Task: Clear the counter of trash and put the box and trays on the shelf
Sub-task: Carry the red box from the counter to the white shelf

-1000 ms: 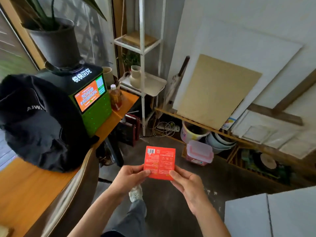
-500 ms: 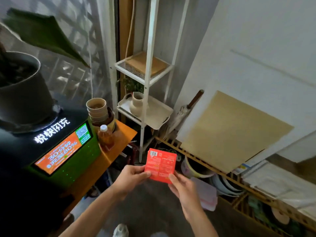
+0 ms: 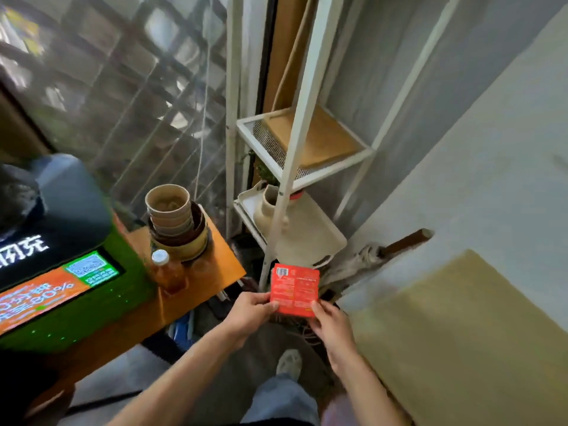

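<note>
Both my hands pinch the red box point(image 3: 294, 289), left hand point(image 3: 248, 312), right hand point(image 3: 330, 325), midair in front of the shelf point(image 3: 304, 139). Box-shelving step; next I lift it onto a tier beside the board.

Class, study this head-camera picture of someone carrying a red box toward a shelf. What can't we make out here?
- Red box: print too small and blurred to read; lower corners covered by left hand and right hand.
- Green machine: cut off by the left edge.
- Vase on the lower tray: partly behind the white shelf post.
- Window view: blurred.
</note>
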